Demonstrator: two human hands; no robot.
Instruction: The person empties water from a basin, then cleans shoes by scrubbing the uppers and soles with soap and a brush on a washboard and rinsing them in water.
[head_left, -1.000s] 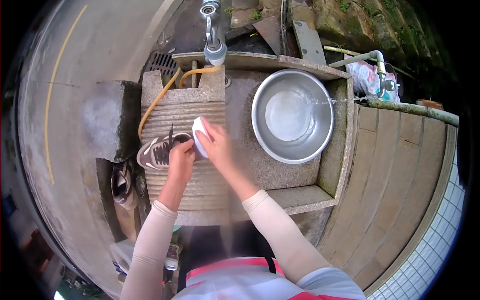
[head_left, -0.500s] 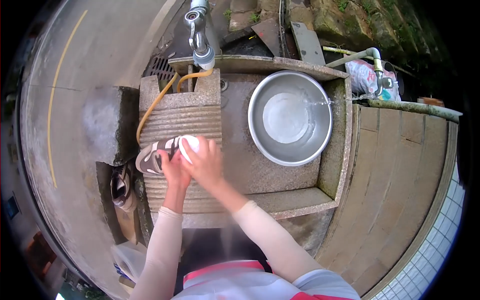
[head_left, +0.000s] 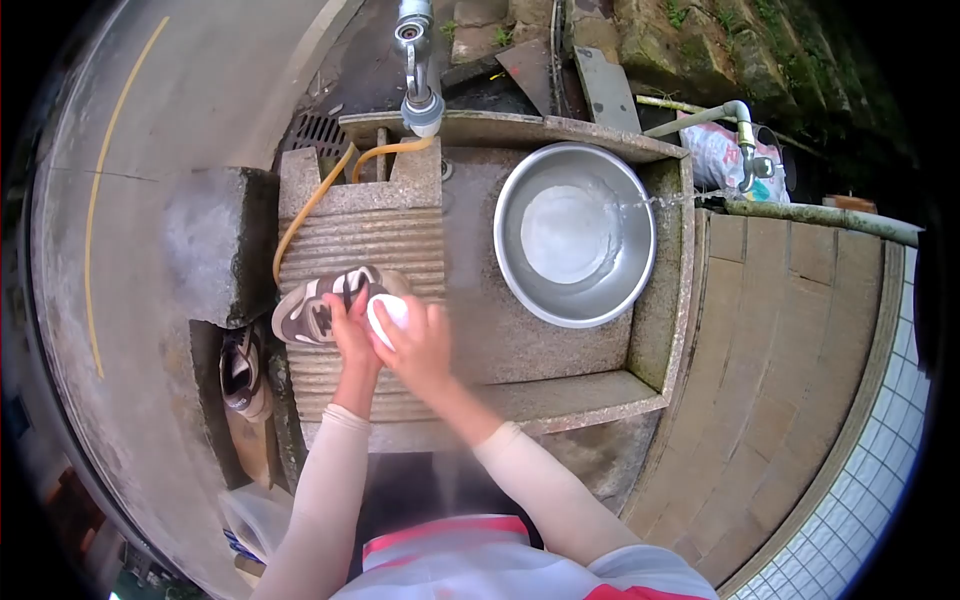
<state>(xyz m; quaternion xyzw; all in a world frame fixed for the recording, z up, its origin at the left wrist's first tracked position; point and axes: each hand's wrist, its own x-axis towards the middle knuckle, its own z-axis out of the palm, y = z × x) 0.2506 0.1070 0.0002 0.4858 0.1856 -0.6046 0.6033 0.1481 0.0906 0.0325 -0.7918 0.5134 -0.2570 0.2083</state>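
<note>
A brown and white sneaker (head_left: 308,314) lies on the ridged washboard slab (head_left: 362,232), its toe pointing left. My left hand (head_left: 353,338) grips its near side, the fingers curled against it. In my right hand (head_left: 422,350) is a smooth white oval object (head_left: 389,317), held close beside the shoe's near side. Whether it is soap or the back of a brush I cannot tell. Both hands are close together, and they hide part of the shoe's near edge.
A metal basin (head_left: 512,215) stands in the stone sink (head_left: 530,365), with water running in from a tap (head_left: 755,168). Another tap (head_left: 422,105) stands at the back, near a yellow hose (head_left: 305,215). A second shoe (head_left: 243,375) sits left, beside a concrete block (head_left: 222,245).
My right hand has drawn the white object a little toward me, off the top of the shoe, so more of the shoe's heel end shows. My left hand stays at the shoe.
</note>
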